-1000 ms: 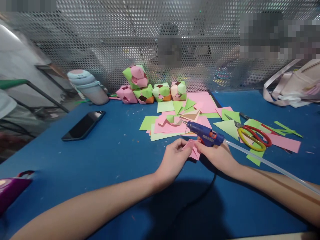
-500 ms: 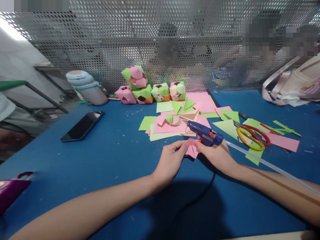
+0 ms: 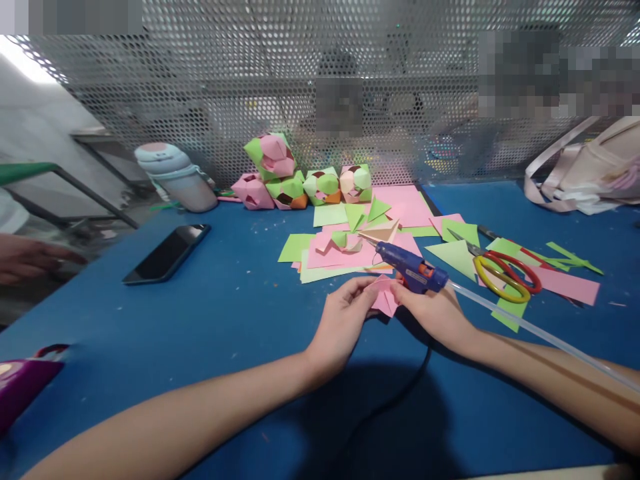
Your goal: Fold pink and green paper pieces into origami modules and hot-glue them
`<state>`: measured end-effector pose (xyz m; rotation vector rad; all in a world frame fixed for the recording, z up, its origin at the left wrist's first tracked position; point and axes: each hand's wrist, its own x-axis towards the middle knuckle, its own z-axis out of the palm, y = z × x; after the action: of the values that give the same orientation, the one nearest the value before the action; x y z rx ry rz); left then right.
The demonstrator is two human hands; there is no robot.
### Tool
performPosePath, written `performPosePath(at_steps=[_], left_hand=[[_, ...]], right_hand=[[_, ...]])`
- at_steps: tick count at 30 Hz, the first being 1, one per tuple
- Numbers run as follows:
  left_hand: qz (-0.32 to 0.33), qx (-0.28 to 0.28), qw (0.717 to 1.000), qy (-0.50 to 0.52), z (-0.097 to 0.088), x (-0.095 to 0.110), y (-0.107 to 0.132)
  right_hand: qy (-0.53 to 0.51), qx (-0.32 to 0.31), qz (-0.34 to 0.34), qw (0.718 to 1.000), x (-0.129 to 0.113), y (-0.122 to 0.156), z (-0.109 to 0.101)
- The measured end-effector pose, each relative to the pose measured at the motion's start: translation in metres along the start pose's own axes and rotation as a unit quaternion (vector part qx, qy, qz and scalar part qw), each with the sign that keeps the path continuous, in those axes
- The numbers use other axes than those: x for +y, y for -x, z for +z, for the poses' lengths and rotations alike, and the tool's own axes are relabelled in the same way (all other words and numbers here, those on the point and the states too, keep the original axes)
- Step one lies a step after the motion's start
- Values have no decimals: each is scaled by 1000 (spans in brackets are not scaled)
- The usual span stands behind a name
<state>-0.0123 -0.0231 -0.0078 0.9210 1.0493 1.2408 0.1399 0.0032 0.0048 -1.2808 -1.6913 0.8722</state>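
My left hand [image 3: 343,320] is closed, thumb and fingers pinching the left side of a small folded pink paper piece [image 3: 385,297]. My right hand [image 3: 434,312] is closed around the handle of a blue glue gun [image 3: 413,267], and its thumb also presses the paper's right side. A long clear glue stick [image 3: 505,311] sticks out of the gun's back over my right forearm. The gun's nozzle points left, above pink paper sheets [image 3: 320,257]. A black cord runs down the table from below my right hand. Some of my fingers are hidden behind the paper and the gun.
Folded paper balls [image 3: 273,157] are stacked by the perforated metal screen [image 3: 220,107]. Scissors [image 3: 505,277] lie among paper scraps at right. A phone [image 3: 167,255] and a bottle [image 3: 177,177] are at left, near another person's hand [image 3: 30,257]. A bag [image 3: 595,163] stands far right.
Another person's hand has come into view at the left edge. My hands, the pink paper and the glue gun stay in nearly the same place.
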Motion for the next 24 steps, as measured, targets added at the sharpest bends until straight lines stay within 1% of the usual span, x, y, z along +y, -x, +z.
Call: performPosePath(at_steps=[4, 11, 17, 21, 24], left_hand=[[9, 0, 1000, 25, -2, -3, 1], [12, 6, 1000, 3, -3, -3, -2], [23, 7, 1000, 12, -2, -5, -1], [16, 3, 1000, 21, -1, -3, 2], [10, -6, 1000, 16, 1, -1, 3]], right_hand=[[10, 6, 10, 1000, 0, -1, 0], [27, 9, -2, 1000, 1, -1, 0], [-4, 21, 3, 1000, 4, 0, 3], [-23, 18, -10, 1000, 5, 0, 3], [-9, 8, -28, 1000, 3, -1, 2]])
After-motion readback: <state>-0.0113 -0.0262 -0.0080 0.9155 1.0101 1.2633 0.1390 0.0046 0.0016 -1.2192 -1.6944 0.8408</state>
